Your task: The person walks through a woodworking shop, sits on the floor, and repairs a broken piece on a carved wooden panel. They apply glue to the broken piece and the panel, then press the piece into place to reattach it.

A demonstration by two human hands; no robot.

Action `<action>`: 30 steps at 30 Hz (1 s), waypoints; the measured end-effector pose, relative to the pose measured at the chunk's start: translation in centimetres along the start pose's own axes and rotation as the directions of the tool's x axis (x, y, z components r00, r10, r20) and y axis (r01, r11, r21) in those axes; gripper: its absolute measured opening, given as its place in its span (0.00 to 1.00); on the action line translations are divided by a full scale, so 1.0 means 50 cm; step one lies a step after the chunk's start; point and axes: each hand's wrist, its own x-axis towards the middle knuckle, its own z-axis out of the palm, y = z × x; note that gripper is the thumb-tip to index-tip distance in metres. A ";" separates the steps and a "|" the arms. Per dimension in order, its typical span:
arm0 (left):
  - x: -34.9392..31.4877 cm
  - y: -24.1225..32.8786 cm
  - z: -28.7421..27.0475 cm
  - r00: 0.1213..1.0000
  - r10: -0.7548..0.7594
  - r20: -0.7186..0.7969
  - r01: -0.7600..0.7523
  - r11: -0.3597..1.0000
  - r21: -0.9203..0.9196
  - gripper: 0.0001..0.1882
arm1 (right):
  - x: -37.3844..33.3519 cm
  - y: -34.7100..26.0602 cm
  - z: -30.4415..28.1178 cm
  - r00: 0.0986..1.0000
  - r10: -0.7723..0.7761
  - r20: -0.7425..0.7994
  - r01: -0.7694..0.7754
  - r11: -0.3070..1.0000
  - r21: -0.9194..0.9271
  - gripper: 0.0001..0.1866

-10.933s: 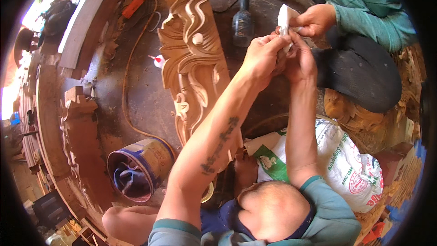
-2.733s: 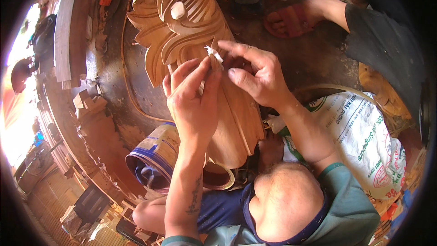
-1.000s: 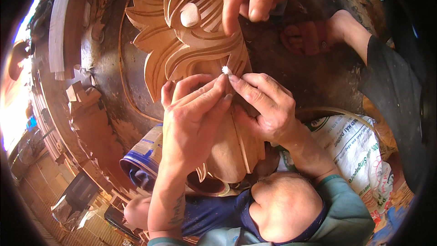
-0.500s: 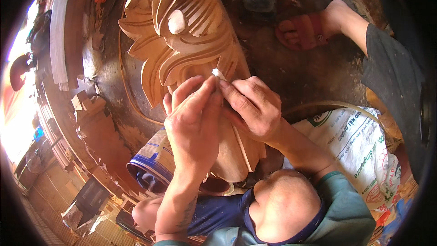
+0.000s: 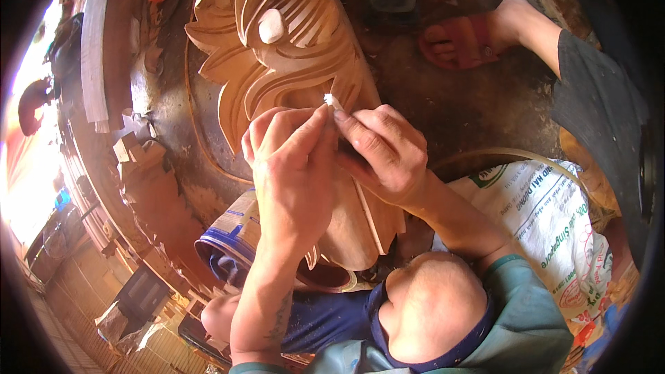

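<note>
white printed sack (image 5: 554, 228) lower right, perhaps woven.

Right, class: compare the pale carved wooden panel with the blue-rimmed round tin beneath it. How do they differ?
The pale carved wooden panel is long, flat and cut with flowing leaf-like ridges; the blue-rimmed round tin is cylindrical and smooth-sided. The panel is bare light wood; the tin is wrapped in printed paper with blue bands. The panel lies on top, the tin beneath it, on its side. Both sit before the person's knees.

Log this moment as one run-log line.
left hand: pinching white scrap | right hand: pinching same scrap | scrap: against carving | nearby: rolled sack, another person's sandalled foot
</note>
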 end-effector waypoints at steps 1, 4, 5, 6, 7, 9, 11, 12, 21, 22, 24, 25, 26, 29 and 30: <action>0.001 -0.001 0.002 1.000 -0.001 0.000 0.001 1.000 0.000 0.09 | -0.001 0.003 0.000 1.000 0.001 0.003 -0.001 1.000 0.008 0.24; 0.000 -0.005 0.013 1.000 0.012 -0.029 -0.012 1.000 0.001 0.08 | 0.008 0.009 -0.008 0.999 0.031 0.041 -0.035 0.994 0.099 0.22; -0.001 -0.006 0.012 0.999 0.007 -0.041 -0.007 1.000 -0.003 0.08 | 0.015 0.006 -0.022 0.986 0.141 0.088 -0.156 0.966 0.208 0.20; -0.001 -0.006 0.012 0.999 0.003 -0.053 -0.003 1.000 -0.007 0.08 | 0.026 0.000 -0.042 0.959 0.242 0.148 -0.278 0.911 0.306 0.19; -0.003 -0.005 0.012 0.998 0.003 -0.058 -0.004 1.000 -0.012 0.08 | 0.037 -0.005 -0.063 0.916 0.339 0.214 -0.398 0.832 0.388 0.18; -0.004 -0.005 0.010 0.997 0.010 -0.078 -0.012 1.000 -0.017 0.08 | 0.072 0.006 -0.073 0.933 0.312 0.180 -0.344 0.919 0.192 0.09; -0.006 -0.011 0.014 0.996 0.028 -0.085 -0.030 0.999 -0.020 0.08 | 0.099 0.021 -0.055 0.929 0.267 0.257 -0.307 0.943 0.131 0.05; -0.006 -0.015 0.017 0.995 0.040 -0.086 -0.042 0.999 -0.018 0.08 | 0.113 0.015 -0.047 0.918 0.275 0.286 -0.309 0.948 0.078 0.04; -0.009 -0.027 0.023 0.990 0.091 -0.106 -0.094 0.995 -0.021 0.10 | 0.141 0.008 -0.039 0.892 0.190 0.409 -0.165 0.981 -0.098 0.06; -0.009 -0.027 0.023 0.990 0.093 -0.105 -0.097 0.995 -0.028 0.10 | 0.139 0.010 -0.037 0.895 0.187 0.406 -0.161 0.982 -0.097 0.06; -0.005 -0.026 0.022 0.992 0.088 -0.093 -0.091 0.995 -0.032 0.10 | 0.131 0.015 -0.038 0.891 0.275 0.361 -0.244 0.961 -0.128 0.05; -0.006 -0.026 0.022 0.993 0.083 -0.087 -0.086 0.996 -0.037 0.10 | 0.124 0.017 -0.042 0.885 0.319 0.340 -0.286 0.947 -0.144 0.05; -0.008 -0.027 0.020 0.993 0.074 -0.087 -0.077 0.997 -0.029 0.10 | 0.113 0.038 -0.052 0.843 0.415 0.342 -0.366 0.909 -0.201 0.05; -0.011 -0.026 0.020 0.992 0.075 -0.099 -0.076 0.997 -0.009 0.10 | 0.058 0.039 -0.095 0.826 0.475 0.303 -0.458 0.880 -0.129 0.04; -0.008 -0.027 0.021 0.989 0.087 -0.116 -0.087 0.996 0.001 0.10 | 0.055 0.035 -0.097 0.811 0.508 0.289 -0.518 0.854 -0.046 0.05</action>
